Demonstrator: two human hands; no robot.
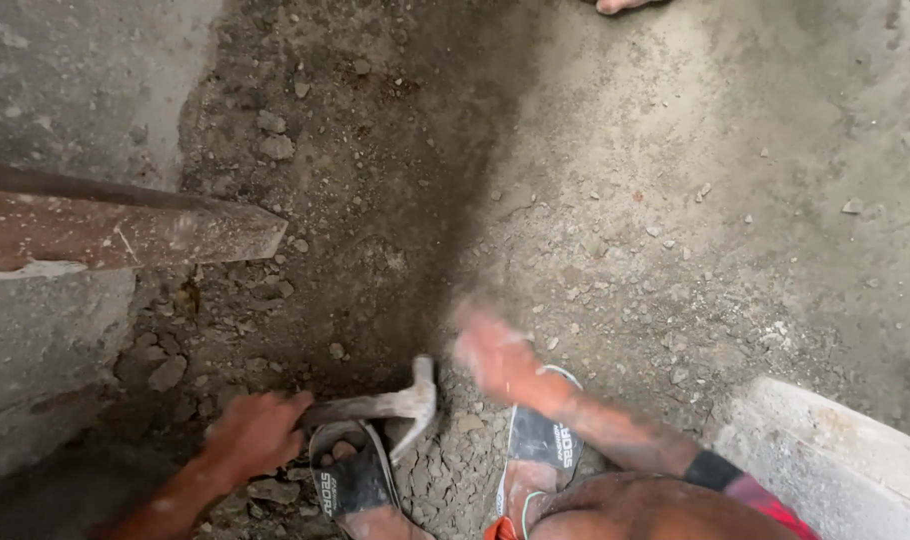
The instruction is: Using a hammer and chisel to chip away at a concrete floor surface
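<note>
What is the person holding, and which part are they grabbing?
The left hand grips a dusty hammer by its handle end. The right hand is blurred; it seems to hold nothing.

Two hands were in view, the left hand (255,432) and the right hand (493,352). There was one hammer (380,406), one wooden plank (115,228), one concrete block (835,462), and two sandals (347,482).
</note>
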